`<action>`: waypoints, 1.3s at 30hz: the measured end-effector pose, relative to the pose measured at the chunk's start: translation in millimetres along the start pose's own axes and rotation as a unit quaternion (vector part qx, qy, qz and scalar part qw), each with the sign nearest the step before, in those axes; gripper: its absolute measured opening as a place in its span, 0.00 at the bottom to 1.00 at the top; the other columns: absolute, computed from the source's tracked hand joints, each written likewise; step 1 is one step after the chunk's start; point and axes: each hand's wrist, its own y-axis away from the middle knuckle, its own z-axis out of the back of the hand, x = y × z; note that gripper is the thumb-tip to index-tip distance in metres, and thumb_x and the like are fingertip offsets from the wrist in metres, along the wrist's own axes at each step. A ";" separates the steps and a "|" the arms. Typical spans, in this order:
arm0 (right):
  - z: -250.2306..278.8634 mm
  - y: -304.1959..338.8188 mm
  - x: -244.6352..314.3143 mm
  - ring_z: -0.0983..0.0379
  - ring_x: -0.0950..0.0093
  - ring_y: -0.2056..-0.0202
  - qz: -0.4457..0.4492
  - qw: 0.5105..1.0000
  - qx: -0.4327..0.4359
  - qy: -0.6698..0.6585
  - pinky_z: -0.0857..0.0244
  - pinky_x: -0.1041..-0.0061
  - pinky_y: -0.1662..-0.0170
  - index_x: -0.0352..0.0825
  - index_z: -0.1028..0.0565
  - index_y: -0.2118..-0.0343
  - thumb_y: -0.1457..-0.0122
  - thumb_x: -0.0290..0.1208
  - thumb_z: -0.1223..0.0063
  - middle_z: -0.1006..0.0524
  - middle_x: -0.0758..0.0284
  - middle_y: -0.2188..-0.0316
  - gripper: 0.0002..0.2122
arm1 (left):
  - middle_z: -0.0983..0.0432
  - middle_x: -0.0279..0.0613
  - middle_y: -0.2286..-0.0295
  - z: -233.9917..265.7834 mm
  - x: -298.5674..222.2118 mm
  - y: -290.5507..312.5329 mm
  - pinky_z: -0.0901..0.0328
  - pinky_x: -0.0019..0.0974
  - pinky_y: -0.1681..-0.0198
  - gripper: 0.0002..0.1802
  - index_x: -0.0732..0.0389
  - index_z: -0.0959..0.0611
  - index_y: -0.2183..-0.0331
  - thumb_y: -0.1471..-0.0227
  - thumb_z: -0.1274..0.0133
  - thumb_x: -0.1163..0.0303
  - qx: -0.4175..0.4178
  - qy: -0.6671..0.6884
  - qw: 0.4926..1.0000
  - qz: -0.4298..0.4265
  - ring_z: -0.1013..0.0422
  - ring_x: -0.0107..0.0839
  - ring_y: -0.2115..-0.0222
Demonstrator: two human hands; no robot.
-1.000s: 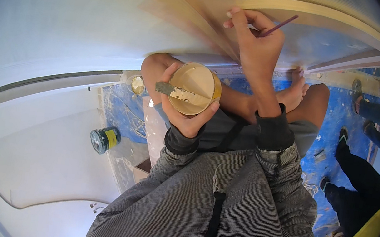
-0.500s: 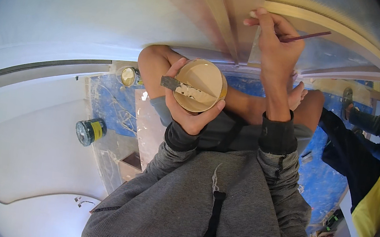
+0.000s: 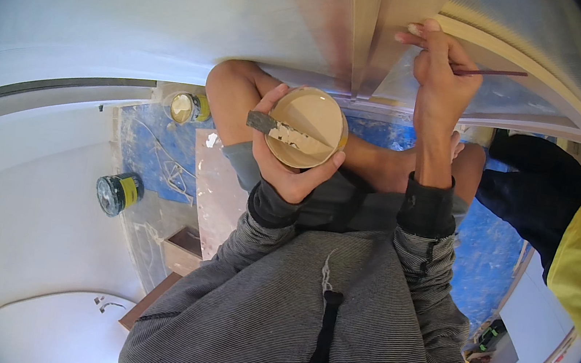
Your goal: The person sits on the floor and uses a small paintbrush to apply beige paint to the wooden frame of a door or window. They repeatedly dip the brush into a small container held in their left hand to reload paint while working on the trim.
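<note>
Cream paste (image 3: 308, 119) remains (work looks unfinished). Left hand (image 3: 282, 174) grips the tub (image 3: 344, 127); right hand (image 3: 446, 83), two o'clock, grasps a stick (image 3: 503, 73).

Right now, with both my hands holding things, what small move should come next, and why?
I'd probably tighten your left hand on the tub: a paste-smeared scraper lies across its opening, grey end jutting past the rim, and might slide. Your right hand holds a thin dark-red stick near the brown frame, so it seems less free to help.
</note>
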 end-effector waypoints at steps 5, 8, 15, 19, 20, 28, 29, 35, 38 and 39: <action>0.1 0.8 -1.5 0.47 0.92 0.85 -0.008 1.000 0.004 -0.004 0.58 0.87 0.82 0.31 0.19 0.72 0.41 0.32 0.42 0.18 0.67 0.78 0.09 | 0.35 0.53 0.50 3.7 3.4 0.0 0.38 0.40 0.45 0.52 0.67 0.43 0.42 0.67 0.31 0.76 -0.004 0.010 1.000 0.009 0.34 0.39 0.49; 1.3 -2.1 -4.0 0.49 0.92 0.86 -0.006 1.000 0.003 -0.020 0.59 0.87 0.82 0.31 0.19 0.72 0.41 0.32 0.42 0.18 0.66 0.77 0.09 | 0.34 0.52 0.50 1.5 2.5 0.3 0.38 0.40 0.45 0.52 0.67 0.43 0.42 0.67 0.31 0.77 -0.013 0.035 0.999 0.009 0.34 0.39 0.49; 14.3 -4.9 -5.0 0.51 0.92 0.86 -0.015 0.999 0.012 -0.034 0.60 0.87 0.82 0.31 0.19 0.71 0.42 0.29 0.43 0.18 0.65 0.76 0.07 | 0.34 0.52 0.50 -6.7 1.8 6.9 0.37 0.40 0.46 0.52 0.67 0.43 0.42 0.66 0.31 0.77 -0.017 0.026 0.999 0.006 0.33 0.38 0.50; 19.4 -6.5 -3.1 0.51 0.91 0.86 -0.024 0.998 0.031 -0.042 0.60 0.87 0.82 0.30 0.19 0.69 0.42 0.27 0.46 0.18 0.64 0.74 0.07 | 0.33 0.51 0.51 -8.5 0.2 6.0 0.36 0.40 0.47 0.51 0.67 0.43 0.42 0.66 0.31 0.77 -0.016 0.018 1.000 -0.006 0.33 0.38 0.50; 21.3 -4.7 -2.7 0.51 0.91 0.86 -0.022 0.998 0.035 -0.054 0.60 0.86 0.82 0.30 0.19 0.69 0.42 0.26 0.46 0.18 0.64 0.74 0.07 | 0.33 0.51 0.51 -9.4 -1.9 5.4 0.36 0.40 0.47 0.51 0.67 0.43 0.42 0.66 0.31 0.77 -0.016 0.012 1.000 -0.010 0.33 0.38 0.50; 22.9 -7.8 1.8 0.51 0.91 0.86 -0.026 0.999 0.013 -0.046 0.61 0.84 0.82 0.28 0.19 0.69 0.40 0.28 0.46 0.19 0.67 0.77 0.08 | 0.33 0.52 0.52 -9.8 -2.5 5.8 0.36 0.39 0.47 0.51 0.67 0.42 0.43 0.66 0.31 0.76 -0.029 0.006 0.999 -0.017 0.32 0.38 0.51; 21.6 -8.2 2.0 0.51 0.91 0.86 -0.030 0.999 0.008 -0.042 0.61 0.84 0.82 0.28 0.19 0.69 0.40 0.29 0.45 0.20 0.67 0.77 0.09 | 0.33 0.52 0.52 -8.9 -1.6 6.3 0.36 0.39 0.47 0.51 0.67 0.42 0.43 0.66 0.31 0.76 -0.027 0.008 1.000 -0.010 0.32 0.38 0.51; 13.9 -6.0 5.6 0.51 0.91 0.86 -0.039 0.999 -0.024 -0.018 0.61 0.84 0.81 0.27 0.20 0.72 0.42 0.30 0.42 0.20 0.67 0.79 0.10 | 0.33 0.52 0.51 -2.8 3.8 9.4 0.36 0.39 0.47 0.52 0.68 0.43 0.42 0.66 0.31 0.76 -0.024 0.017 1.000 0.008 0.32 0.38 0.51; 12.3 -4.5 5.8 0.51 0.91 0.86 -0.038 0.999 -0.027 -0.005 0.61 0.84 0.81 0.27 0.20 0.72 0.42 0.30 0.41 0.20 0.67 0.80 0.09 | 0.33 0.52 0.51 -0.6 5.4 9.8 0.36 0.39 0.46 0.52 0.68 0.43 0.42 0.66 0.31 0.76 -0.020 0.024 0.999 0.011 0.32 0.38 0.50; 11.8 -3.8 5.7 0.51 0.91 0.86 -0.038 0.999 -0.028 0.000 0.61 0.85 0.81 0.28 0.20 0.73 0.42 0.30 0.41 0.20 0.67 0.80 0.09 | 0.33 0.52 0.51 -0.2 5.0 9.8 0.36 0.39 0.46 0.52 0.68 0.43 0.42 0.66 0.31 0.77 -0.019 0.025 0.999 0.012 0.32 0.38 0.50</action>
